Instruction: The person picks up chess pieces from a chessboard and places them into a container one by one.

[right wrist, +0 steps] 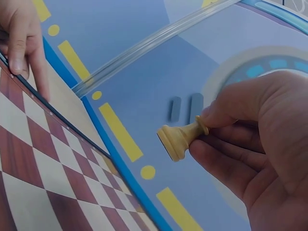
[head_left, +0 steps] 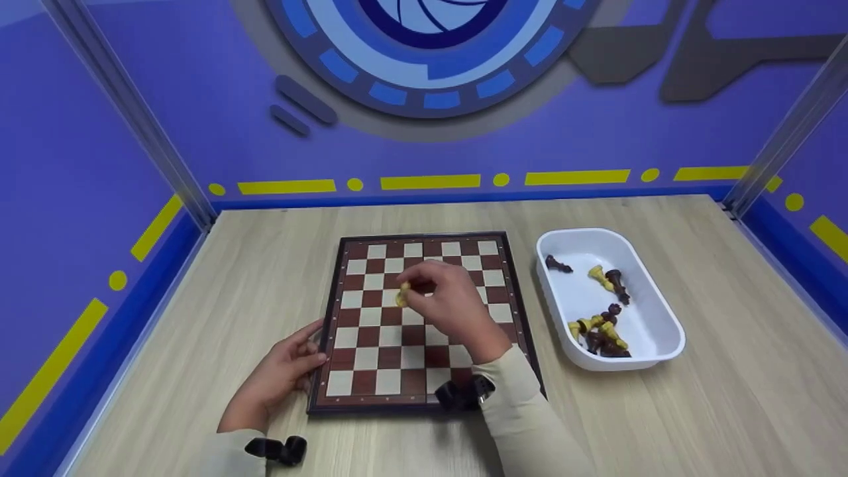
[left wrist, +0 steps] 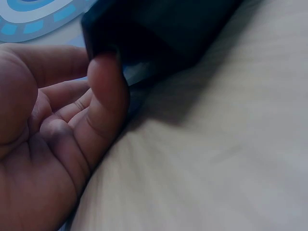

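Note:
My right hand pinches a pale yellow chess piece between thumb and fingertips, above the middle of the chessboard. In the right wrist view the piece is tilted, its wide base pointing away from the hand and its top hidden by the fingers. My left hand grips the board's left edge near the front, with the thumb at the rim. The left wrist view shows fingertips against the board's dark side. The squares that show bear no pieces; my right arm covers some.
A white plastic tray stands to the right of the board, with several dark and yellow chess pieces lying in it. Blue printed walls enclose the wooden table at the back and sides.

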`<control>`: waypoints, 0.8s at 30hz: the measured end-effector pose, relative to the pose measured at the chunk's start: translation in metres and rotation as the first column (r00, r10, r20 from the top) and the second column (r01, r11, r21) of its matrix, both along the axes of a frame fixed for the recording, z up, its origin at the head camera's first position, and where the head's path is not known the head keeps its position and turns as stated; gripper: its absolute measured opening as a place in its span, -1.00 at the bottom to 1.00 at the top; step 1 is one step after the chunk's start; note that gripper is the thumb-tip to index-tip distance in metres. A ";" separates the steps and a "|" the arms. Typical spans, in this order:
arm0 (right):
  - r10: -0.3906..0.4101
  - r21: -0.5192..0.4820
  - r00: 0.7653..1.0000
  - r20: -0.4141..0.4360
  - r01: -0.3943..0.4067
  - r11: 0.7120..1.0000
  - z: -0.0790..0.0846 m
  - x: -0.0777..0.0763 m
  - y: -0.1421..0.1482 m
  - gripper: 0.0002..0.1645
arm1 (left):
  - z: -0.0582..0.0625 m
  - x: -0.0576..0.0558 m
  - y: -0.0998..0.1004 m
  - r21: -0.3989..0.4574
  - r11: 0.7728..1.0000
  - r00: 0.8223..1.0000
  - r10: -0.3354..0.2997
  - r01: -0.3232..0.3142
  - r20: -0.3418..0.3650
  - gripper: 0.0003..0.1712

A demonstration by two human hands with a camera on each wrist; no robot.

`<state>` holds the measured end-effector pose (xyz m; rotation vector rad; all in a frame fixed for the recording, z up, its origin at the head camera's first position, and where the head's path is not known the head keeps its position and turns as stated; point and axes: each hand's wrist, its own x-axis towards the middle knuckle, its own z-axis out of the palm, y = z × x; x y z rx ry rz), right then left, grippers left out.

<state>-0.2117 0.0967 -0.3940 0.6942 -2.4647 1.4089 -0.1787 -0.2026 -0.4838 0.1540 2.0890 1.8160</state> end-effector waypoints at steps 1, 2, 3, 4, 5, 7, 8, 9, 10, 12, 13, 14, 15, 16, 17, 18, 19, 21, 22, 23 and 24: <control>-0.004 -0.001 1.000 0.002 0.004 1.000 0.000 0.000 0.001 -0.85 | 0.000 0.000 0.000 0.002 1.000 1.000 -0.001 0.001 0.000 -0.18; -0.010 0.001 1.000 -0.001 0.010 1.000 0.001 -0.001 0.002 -0.85 | 0.000 0.000 0.000 0.003 1.000 1.000 -0.001 0.001 0.002 -0.18; -0.015 0.002 1.000 -0.001 0.015 1.000 0.001 -0.001 0.003 -0.84 | 0.000 0.000 0.000 0.003 1.000 1.000 -0.001 0.001 0.002 -0.18; -0.021 0.005 1.000 0.001 0.021 1.000 0.001 -0.002 0.004 -0.84 | 0.000 0.000 0.000 0.002 1.000 1.000 -0.001 0.001 0.003 -0.17; -0.025 0.004 1.000 0.001 0.025 1.000 0.002 -0.002 0.005 -0.83 | 0.000 0.000 0.000 0.001 1.000 1.000 0.000 0.000 0.003 -0.17; -0.033 0.007 0.999 0.001 0.033 0.999 0.003 -0.002 0.007 -0.83 | 0.000 0.000 0.000 0.001 1.000 1.000 0.000 0.000 0.004 -0.17; -0.036 0.006 0.999 0.002 0.036 0.999 0.003 -0.002 0.008 -0.83 | 0.001 0.000 0.000 0.002 1.000 1.000 0.000 0.000 0.004 -0.17; -0.038 0.001 0.999 0.006 0.038 0.999 0.004 -0.002 0.009 -0.82 | 0.001 0.001 0.000 0.001 1.000 1.000 0.000 0.000 0.003 -0.17; -0.041 -0.003 0.999 0.009 0.041 0.999 0.004 -0.002 0.010 -0.82 | 0.000 0.001 0.000 0.002 1.000 1.000 0.001 -0.001 0.004 -0.17; -0.047 -0.009 0.999 0.012 0.047 0.999 0.005 -0.002 0.012 -0.82 | 0.001 0.001 0.001 0.007 1.000 1.000 0.001 -0.001 0.004 -0.17; -0.051 -0.013 0.999 0.013 0.051 0.999 0.005 -0.002 0.013 -0.82 | 0.001 0.001 0.001 0.007 1.000 1.000 0.002 -0.002 0.004 -0.17; -0.056 -0.015 0.998 0.014 0.057 0.998 0.005 -0.003 0.014 -0.82 | 0.001 0.001 0.001 0.010 1.000 1.000 0.002 -0.002 0.007 -0.17; -0.063 -0.015 0.998 0.015 0.063 0.998 0.005 -0.003 0.015 -0.83 | 0.001 0.001 0.001 0.013 1.000 1.000 0.003 -0.003 0.009 -0.16; -0.069 -0.014 0.997 0.017 0.069 0.998 0.006 -0.003 0.016 -0.83 | 0.001 0.001 0.001 0.015 1.000 1.000 0.004 -0.004 0.011 -0.16; -0.073 -0.015 0.997 0.020 0.074 0.997 0.006 -0.003 0.017 -0.83 | 0.001 0.001 0.001 0.017 1.000 1.000 0.004 -0.004 0.013 -0.16; -0.078 -0.017 0.997 0.023 0.078 0.997 0.006 -0.003 0.018 -0.84 | 0.001 0.002 0.000 0.019 1.000 1.000 0.004 -0.004 0.015 -0.16; -0.082 -0.018 0.996 0.027 0.083 0.996 0.006 -0.003 0.019 -0.84 | 0.001 0.002 0.000 0.020 1.000 1.000 0.003 -0.004 0.018 -0.16; -0.090 -0.025 0.995 0.037 0.091 0.996 0.007 -0.003 0.021 -0.84 | 0.002 0.002 0.000 0.023 1.000 1.000 0.001 -0.002 0.022 -0.16; -0.094 -0.029 0.995 0.042 0.095 0.995 0.008 -0.003 0.022 -0.83 | 0.001 0.002 0.000 0.022 1.000 1.000 0.000 -0.001 0.023 -0.16; -0.097 -0.033 0.994 0.042 0.099 0.995 0.008 -0.003 0.023 -0.83 | 0.001 0.002 0.000 0.023 1.000 1.000 -0.001 0.001 0.024 -0.16; -0.100 -0.038 0.994 0.042 0.102 0.994 0.009 -0.003 0.024 -0.83 | 0.002 0.001 0.000 0.022 1.000 1.000 -0.004 0.003 0.021 -0.15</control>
